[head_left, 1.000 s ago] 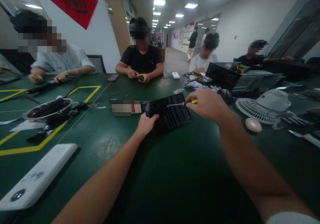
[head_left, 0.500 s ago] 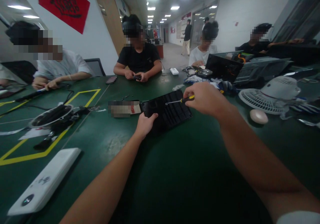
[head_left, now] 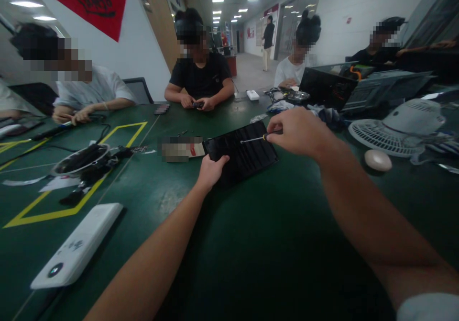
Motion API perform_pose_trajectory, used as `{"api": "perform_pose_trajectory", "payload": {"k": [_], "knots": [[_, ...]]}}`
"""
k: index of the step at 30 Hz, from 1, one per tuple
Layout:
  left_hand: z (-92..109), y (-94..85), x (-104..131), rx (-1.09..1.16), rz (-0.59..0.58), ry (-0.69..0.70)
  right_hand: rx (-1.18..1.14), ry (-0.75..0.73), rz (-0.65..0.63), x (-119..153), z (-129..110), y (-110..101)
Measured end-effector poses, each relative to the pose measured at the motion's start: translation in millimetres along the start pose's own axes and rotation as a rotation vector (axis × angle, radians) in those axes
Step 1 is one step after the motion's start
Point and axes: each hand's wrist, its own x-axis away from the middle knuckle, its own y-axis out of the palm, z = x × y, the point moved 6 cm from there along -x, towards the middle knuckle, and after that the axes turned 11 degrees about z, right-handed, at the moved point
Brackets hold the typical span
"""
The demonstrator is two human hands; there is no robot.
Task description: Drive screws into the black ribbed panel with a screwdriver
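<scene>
A flat black rectangular panel [head_left: 256, 160] with raised ribs lies tilted in front of me on the green table. My left hand [head_left: 212, 171] grips its left edge, thumb on top. Between the closed fingers of my right hand [head_left: 297, 132] is a screwdriver [head_left: 254, 139] with a yellow-and-black handle. Its thin metal shaft points left across the panel, the tip at a small bright spot on the surface. I cannot make out whether a screw sits there. Just left of the panel is a beige-and-red item [head_left: 195, 148], partly blurred out.
A white device [head_left: 81, 249] lies at front left. Behind it are a round metal-rimmed dish [head_left: 59, 168] and yellow tape [head_left: 46, 219]. On the right are a fan head [head_left: 412, 120] and a pale oval object [head_left: 377, 160]. Several people sit around the table [head_left: 287, 244].
My view has shifted slightly. The screwdriver handle appears turned, showing less yellow, while its tip stays at about the same spot. My left hand keeps its grip on the panel.
</scene>
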Motion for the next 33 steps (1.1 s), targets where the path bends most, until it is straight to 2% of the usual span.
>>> {"api": "perform_pose_trajectory", "payload": {"k": [21,33], "knots": [[2.9,-1.7,0.9,-0.019,-0.002,0.003,0.011,0.044,-0.029,-0.3,-0.7,2.5],[-2.2,-0.9,-2.4,-0.019,-0.002,0.008,-0.019,-0.011,-0.036,0.7,-0.2,5.8]]}}
